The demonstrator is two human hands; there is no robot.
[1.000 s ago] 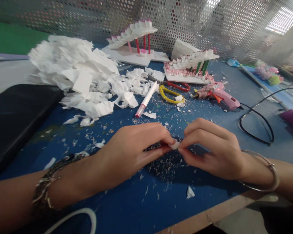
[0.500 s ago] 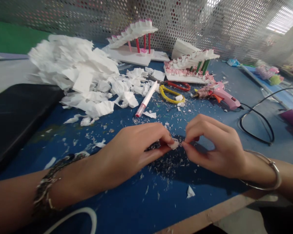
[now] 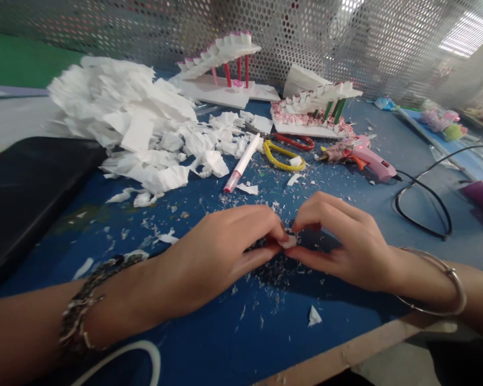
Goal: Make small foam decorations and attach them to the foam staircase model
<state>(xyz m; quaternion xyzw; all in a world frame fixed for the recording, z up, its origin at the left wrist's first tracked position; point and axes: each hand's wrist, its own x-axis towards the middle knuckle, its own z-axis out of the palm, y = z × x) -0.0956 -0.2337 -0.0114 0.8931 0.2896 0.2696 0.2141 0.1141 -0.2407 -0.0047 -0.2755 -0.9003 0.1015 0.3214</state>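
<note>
2 hands: left hand (image 3: 221, 252) and right hand (image 3: 338, 241), fingertips pinched narrow on 1 small white paper scrap (image 3: 288, 240). Beyond scrap: marker (image 3: 241, 162), glue gun (image 3: 362, 154), shredded paper pile (image 3: 132, 118).

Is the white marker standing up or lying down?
Lying down. The marker lies flat on the blue table, pink tip toward the hands, beside the paper scraps.
</note>
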